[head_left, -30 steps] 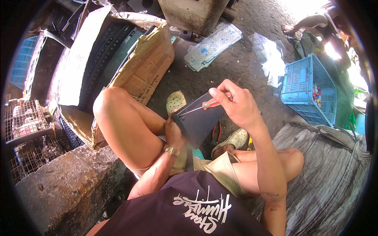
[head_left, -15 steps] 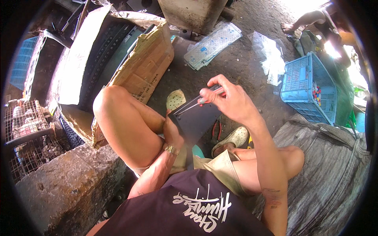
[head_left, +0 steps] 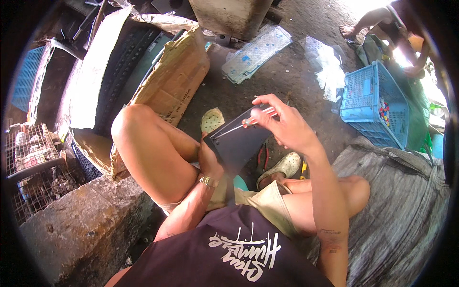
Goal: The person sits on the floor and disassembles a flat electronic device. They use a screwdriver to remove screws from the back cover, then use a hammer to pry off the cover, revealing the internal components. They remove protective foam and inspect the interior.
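A flat black panel rests tilted over my lap. My left hand grips its left edge, fingers partly hidden beneath it. My right hand is closed around the red-and-clear handle of a screwdriver. The thin shaft runs left across the panel, and its tip lies at a small spot near the panel's upper left corner; whether it sits in a screw is too small to tell. Red-handled pliers lie on the ground, just beyond the panel's right side.
Left stands a torn cardboard box holding dark panels. A blue crate with small colourful pieces is at right, near another person's bare leg. Clear plastic sheets lie ahead. A stone block and grey sack flank me.
My right hand has shifted its grip, with its fingers turned around the screwdriver handle. The shaft stays at the same corner, and my left hand holds its place.
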Tool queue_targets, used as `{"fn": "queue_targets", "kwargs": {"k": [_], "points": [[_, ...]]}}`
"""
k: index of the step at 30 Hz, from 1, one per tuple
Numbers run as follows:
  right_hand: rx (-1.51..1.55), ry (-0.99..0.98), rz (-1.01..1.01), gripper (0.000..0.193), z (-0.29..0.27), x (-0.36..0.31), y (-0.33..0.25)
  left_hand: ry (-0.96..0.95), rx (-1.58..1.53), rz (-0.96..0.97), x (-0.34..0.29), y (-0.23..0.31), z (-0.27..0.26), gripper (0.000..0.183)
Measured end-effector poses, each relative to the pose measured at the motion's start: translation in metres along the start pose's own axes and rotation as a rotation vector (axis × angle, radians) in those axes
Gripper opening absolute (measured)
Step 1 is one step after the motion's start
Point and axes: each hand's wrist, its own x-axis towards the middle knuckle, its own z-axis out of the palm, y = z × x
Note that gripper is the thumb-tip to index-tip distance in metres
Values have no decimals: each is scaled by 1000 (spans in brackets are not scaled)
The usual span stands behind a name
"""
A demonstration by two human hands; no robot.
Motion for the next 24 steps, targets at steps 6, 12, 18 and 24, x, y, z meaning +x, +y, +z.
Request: {"fn": "queue_targets", "kwargs": {"k": [6,12,18,24], "points": [[153,156,-142,32,18,-6,2,11,10,18,3,-1,-2,45],[184,183,-41,25,25,-13,10,46,66,-12,0,1,4,58],[110,734,-222,19,28,-56,11,-8,65,16,-12,5,16,50],[105,751,-123,38,109,-89,61,49,73,-2,-18,3,23,60]]}}
